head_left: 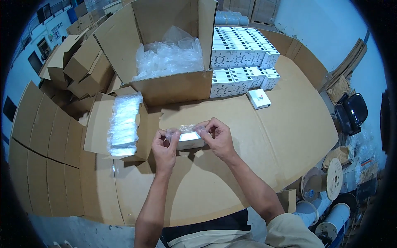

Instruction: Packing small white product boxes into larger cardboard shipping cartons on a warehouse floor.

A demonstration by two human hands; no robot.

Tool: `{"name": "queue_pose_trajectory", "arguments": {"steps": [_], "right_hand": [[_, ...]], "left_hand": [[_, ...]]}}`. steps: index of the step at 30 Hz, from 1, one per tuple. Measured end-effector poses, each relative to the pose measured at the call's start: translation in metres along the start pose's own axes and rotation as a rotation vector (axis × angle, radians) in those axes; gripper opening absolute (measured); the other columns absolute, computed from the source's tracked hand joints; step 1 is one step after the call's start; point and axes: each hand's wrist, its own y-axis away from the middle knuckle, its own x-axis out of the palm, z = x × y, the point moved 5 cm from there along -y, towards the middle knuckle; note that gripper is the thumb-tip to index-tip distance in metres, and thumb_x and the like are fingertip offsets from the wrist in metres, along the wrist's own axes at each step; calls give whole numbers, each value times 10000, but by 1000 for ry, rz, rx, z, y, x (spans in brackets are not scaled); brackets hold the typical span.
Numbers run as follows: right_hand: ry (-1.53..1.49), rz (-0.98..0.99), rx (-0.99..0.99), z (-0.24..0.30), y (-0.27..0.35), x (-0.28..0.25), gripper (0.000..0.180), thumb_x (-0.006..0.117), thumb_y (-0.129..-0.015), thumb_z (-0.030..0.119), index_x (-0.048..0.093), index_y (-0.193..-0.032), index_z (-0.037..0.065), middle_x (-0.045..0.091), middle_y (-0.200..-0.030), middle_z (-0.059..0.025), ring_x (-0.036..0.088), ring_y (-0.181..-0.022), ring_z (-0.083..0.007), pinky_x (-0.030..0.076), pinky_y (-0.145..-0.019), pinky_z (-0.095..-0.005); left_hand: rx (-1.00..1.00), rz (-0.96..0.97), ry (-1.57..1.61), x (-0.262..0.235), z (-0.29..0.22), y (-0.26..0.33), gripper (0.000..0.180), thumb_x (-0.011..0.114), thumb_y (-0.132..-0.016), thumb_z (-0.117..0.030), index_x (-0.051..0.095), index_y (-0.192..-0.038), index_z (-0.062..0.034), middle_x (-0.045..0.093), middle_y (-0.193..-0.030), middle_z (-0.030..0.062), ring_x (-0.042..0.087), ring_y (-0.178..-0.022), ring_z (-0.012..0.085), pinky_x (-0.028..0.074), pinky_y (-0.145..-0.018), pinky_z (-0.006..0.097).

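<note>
Our left fingers and right fingers pinch clear plastic at the top of a small white box over the table (we see wrapped packs in the open carton on our left).

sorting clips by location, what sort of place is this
Probably a packing area in a warehouse or workshop: stacked white boxes, a large carton of clear plastic, and big spools.
</note>
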Motion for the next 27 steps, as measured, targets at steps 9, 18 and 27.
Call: {"name": "queue_pose_trajectory", "arguments": {"steps": [9,18,27], "right_hand": [[38,69,-227,22,2,-1,426,695,-900,-25,625,-1316,33,588,-1377,-163,614,-1151,-195,513,-990,-366],[296,258,-76,16,6,2,270,728,-901,16,761,-1168,41,698,-1266,-115,672,-1083,-165,561,-920,-320],[288,181,107,19,7,5,288,739,-922,25,724,-1210,24,736,-1148,-69,664,-1077,-137,554,-905,-283]], "left_hand": [[14,-105,51,-1,8,-4,311,764,-952,-128,516,-1120,-43,621,-1049,54,590,-859,56,487,-700,198],[28,-80,41,-2,7,-4,331,752,-953,-90,511,-1169,-20,607,-1125,80,607,-921,70,517,-745,195],[-13,-77,46,-1,3,-1,353,738,-950,-49,495,-1206,-24,597,-1176,92,616,-995,94,531,-796,211]]}}
